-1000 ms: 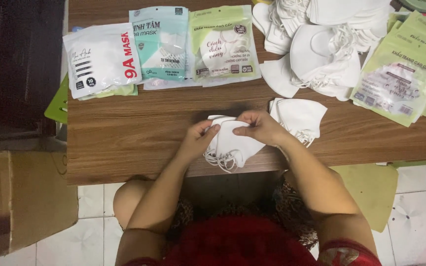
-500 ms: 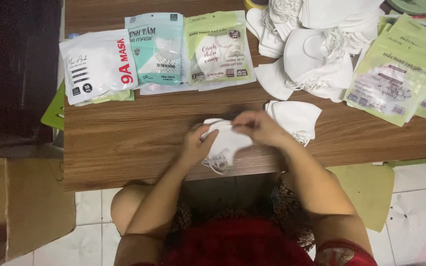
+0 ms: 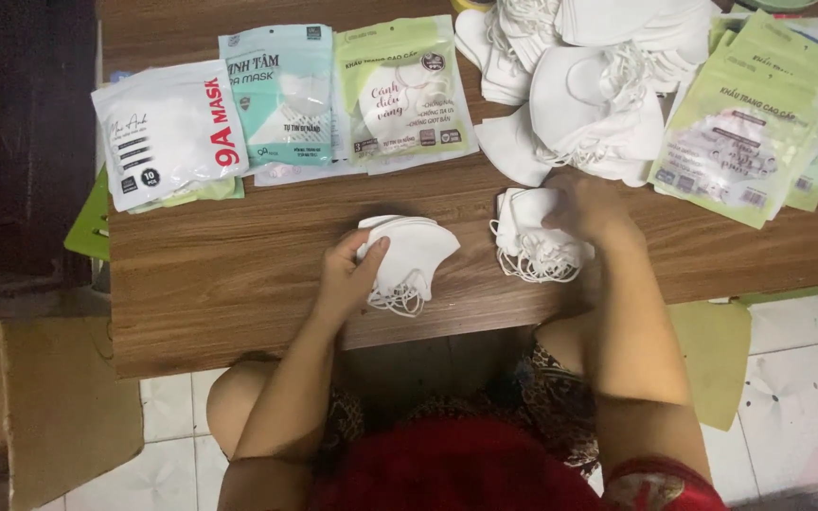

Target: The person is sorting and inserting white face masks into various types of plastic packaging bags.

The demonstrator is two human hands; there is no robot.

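From my remote seat, I start at 9 o'clock on the wooden bench (image 3: pixel 239 284), where a white mask packet (image 3: pixel 168 132), a teal packet (image 3: pixel 281 95) and a green packet (image 3: pixel 404 90) lie in a row toward 11 o'clock. Near the centre, my left hand (image 3: pixel 347 274) is closed on a folded stack of white masks (image 3: pixel 409 255), thumb on top, ear loops trailing toward 6 o'clock. Just right of it, my right hand (image 3: pixel 594 203) rests on a second small stack (image 3: pixel 532 241) and seems to pinch its upper edge, though I cannot tell how tightly. At 1 o'clock sits a loose heap of masks (image 3: pixel 589 85), and at 3 o'clock a fan of green packets (image 3: pixel 750 132). To do this well, I judge each stack should be held flat with edges squared and the loops tucked clear before lifting.
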